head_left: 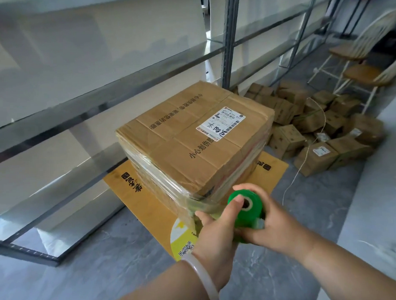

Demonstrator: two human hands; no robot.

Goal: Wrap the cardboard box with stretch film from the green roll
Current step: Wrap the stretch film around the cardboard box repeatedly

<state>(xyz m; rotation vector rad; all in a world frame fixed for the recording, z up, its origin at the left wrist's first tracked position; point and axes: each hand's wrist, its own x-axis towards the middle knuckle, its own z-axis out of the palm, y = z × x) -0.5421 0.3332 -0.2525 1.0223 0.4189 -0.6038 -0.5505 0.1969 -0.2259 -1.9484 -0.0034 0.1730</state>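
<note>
Green roll (245,213) within curled fingers (251,235)

Under the box (192,138), flat cardboard (147,210); left of the box, shelving (79,114); right of it, small cartons (315,132), chairs (360,74) beyond; before it, roll (248,217).

Both bare forearms extended forward, hands meeting on the green roll (251,215): the left hand (214,236) cupped it from below, thumb on its end face; the right hand (279,227) curled its fingers round it from the right.
</note>
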